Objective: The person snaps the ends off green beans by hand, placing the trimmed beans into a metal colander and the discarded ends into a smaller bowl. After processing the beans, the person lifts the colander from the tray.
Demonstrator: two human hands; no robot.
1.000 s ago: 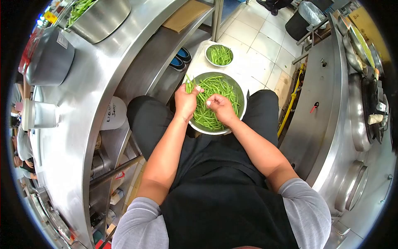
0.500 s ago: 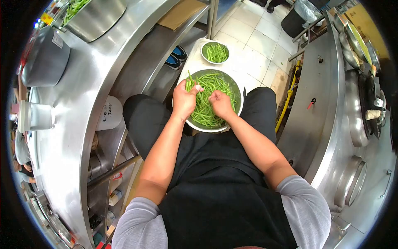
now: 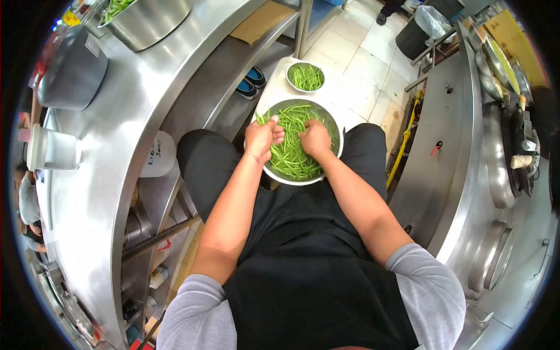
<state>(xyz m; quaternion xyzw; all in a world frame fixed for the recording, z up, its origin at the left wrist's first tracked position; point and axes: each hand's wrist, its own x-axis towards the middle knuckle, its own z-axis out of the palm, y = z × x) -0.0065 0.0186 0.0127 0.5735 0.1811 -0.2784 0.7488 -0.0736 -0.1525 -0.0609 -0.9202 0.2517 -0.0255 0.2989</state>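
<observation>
Left fingers (image 3: 278, 135) newly curled inward, clasping green beans (image 3: 261, 119)

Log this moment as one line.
left hand: holding green beans | right hand: at bean pile in colander, fingertips hidden | smaller bowl: green beans, beyond colander

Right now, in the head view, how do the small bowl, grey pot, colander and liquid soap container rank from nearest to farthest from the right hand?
1. Colander: directly under the right hand.
2. Small bowl: just beyond the colander.
3. Liquid soap container: left side, below the metal counter.
4. Grey pot: far left, on that counter.
</observation>
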